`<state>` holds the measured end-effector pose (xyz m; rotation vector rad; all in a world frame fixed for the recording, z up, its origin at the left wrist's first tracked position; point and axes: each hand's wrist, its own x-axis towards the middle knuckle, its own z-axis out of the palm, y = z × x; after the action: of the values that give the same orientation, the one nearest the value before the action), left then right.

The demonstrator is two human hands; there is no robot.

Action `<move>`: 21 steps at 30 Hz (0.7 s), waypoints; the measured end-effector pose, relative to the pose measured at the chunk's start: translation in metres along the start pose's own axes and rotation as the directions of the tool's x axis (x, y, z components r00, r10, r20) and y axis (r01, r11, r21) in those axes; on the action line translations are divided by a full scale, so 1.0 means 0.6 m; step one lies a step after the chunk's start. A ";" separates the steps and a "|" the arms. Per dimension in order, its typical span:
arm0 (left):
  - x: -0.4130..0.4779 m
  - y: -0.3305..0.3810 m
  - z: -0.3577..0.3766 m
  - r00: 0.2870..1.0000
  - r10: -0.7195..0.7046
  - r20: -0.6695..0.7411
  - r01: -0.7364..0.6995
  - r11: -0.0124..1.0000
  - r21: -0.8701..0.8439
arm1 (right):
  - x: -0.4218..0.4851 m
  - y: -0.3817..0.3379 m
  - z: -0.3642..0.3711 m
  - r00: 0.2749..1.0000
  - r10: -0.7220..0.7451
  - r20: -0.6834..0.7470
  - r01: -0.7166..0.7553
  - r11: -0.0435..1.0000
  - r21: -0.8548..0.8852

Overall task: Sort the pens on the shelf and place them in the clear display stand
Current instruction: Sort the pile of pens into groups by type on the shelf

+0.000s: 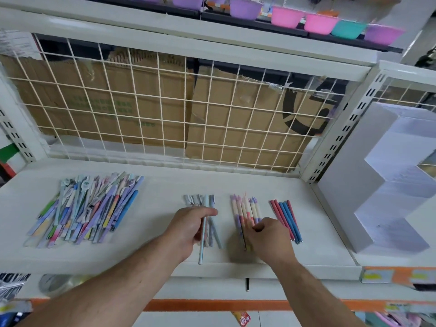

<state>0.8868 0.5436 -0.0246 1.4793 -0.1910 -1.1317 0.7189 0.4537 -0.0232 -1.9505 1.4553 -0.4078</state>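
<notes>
White shelf (165, 185), wire grid back (165, 102) with flattened cardboard (118, 102) behind it.

Far left: large unsorted heap of pens (87, 208), mixed colours, lying criss-cross.

Centre: small group of pale blue-grey pens (200, 199). Left hand (188, 226) lies over this group, fingers closed around one light blue pen (202, 246) whose lower end reaches to the shelf's front edge.

Right of centre: group of cream, pink and purple pens (245, 208) laid side by side. Right hand (266, 237) rests on their lower ends, fingers curled — whether it grips one cannot be told.

Further right: row of plain pink and blue pens (285, 218), parallel, just beside the right hand.

Right end: white stepped stand (377, 185) — no pens seen in it.

Above: coloured bowls (306, 20) in a row, pink, purple and teal.
</notes>
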 end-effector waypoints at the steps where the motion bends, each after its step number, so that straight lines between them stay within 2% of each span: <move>1: -0.001 -0.001 0.004 1.000 0.017 0.002 -0.017 1.000 0.013 | 0.001 0.003 -0.002 1.000 0.008 0.014 -0.007 1.000 -0.006; 7: 0.007 -0.016 0.002 0.990 0.139 -0.034 -0.134 0.984 0.120 | -0.006 0.004 -0.003 0.999 -0.027 0.036 0.027 1.000 0.007; 11: 0.007 -0.012 -0.012 0.958 0.240 -0.154 -0.184 0.933 0.309 | -0.016 -0.001 0.012 0.987 -0.117 0.111 0.118 0.993 0.000; 13: 0.012 -0.004 -0.022 0.926 0.302 -0.226 -0.175 0.875 0.452 | -0.018 -0.006 0.020 0.981 -0.151 0.119 0.152 0.988 0.003; 17: 0.022 0.014 -0.034 0.889 0.399 -0.224 -0.129 0.687 0.715 | -0.018 -0.018 0.031 0.974 -0.184 0.130 0.182 0.983 0.023; 21: 0.034 0.025 -0.043 0.873 0.433 -0.223 -0.096 0.602 0.793 | -0.014 -0.022 0.044 0.970 -0.202 0.133 0.205 0.979 -0.007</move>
<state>0.9227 0.5427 -0.0270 2.3130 -0.6586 -0.4480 0.7417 0.4722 -0.0326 -2.1105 1.1853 -0.3480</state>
